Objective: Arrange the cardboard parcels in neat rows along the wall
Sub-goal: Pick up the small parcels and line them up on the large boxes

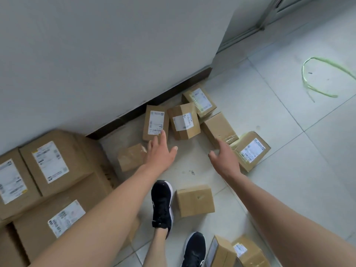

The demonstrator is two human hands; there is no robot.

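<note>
Several small cardboard parcels lie scattered on the tiled floor by the wall (96, 54). A labelled parcel (155, 122) stands near the dark skirting, and my left hand (160, 154) reaches out open, its fingertips at that parcel's lower edge. A plain taped parcel (130, 157) lies just left of that hand. My right hand (224, 158) is open too, hovering by a plain parcel (217, 128) and a labelled parcel (250, 151). Two more labelled parcels (184, 121) (200, 100) lie behind. Neither hand holds anything.
Big labelled cartons (52, 162) are stacked at the left against the wall. A plain small box (194, 200) sits by my black shoes (161, 203). Two more small boxes (237, 251) lie at the bottom. A loop of green strap (316, 78) lies on the tiles at right.
</note>
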